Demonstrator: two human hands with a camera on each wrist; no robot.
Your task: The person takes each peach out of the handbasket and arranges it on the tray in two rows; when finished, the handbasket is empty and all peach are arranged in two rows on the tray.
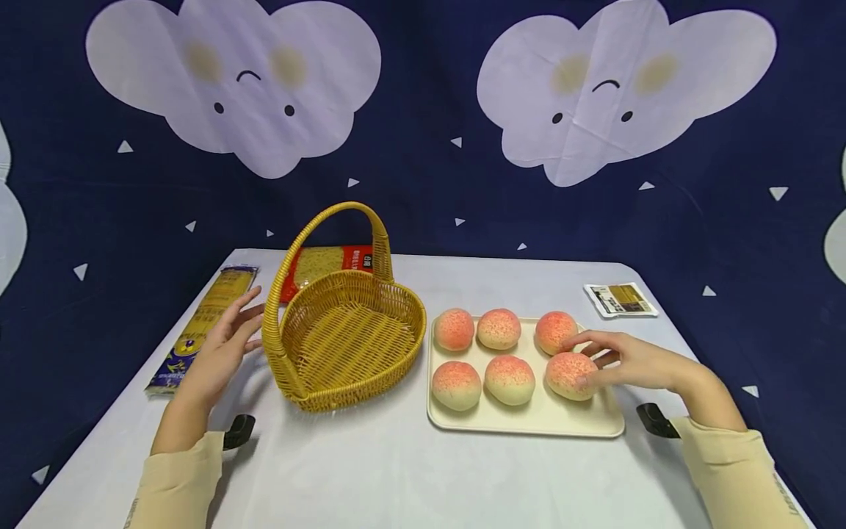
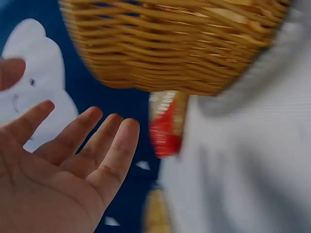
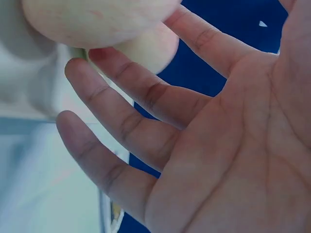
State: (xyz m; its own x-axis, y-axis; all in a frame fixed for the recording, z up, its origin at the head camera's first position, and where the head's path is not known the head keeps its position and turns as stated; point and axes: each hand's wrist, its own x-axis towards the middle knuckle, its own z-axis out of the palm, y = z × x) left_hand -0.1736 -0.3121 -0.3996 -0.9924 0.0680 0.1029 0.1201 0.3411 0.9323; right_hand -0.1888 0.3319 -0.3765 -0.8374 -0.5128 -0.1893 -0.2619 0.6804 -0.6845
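Note:
My right hand is at the right end of a cream tray, thumb and fingers spread about the front right peach. In the right wrist view the fingers are only slightly bent, fingertips right by the pale underside of a peach. Several more pink-and-cream peaches sit on the tray in two rows. My left hand is held beside a yellow wicker basket with a tall handle, fingers loosely extended. The left wrist view shows that palm with nothing in it, below the basket's woven side.
A long yellow-and-purple pack of noodles lies at the table's left edge. Behind the basket is a red packet with a clear window. A small white-and-brown packet lies at the back right. A dark blue cloth with clouds hangs behind the white table.

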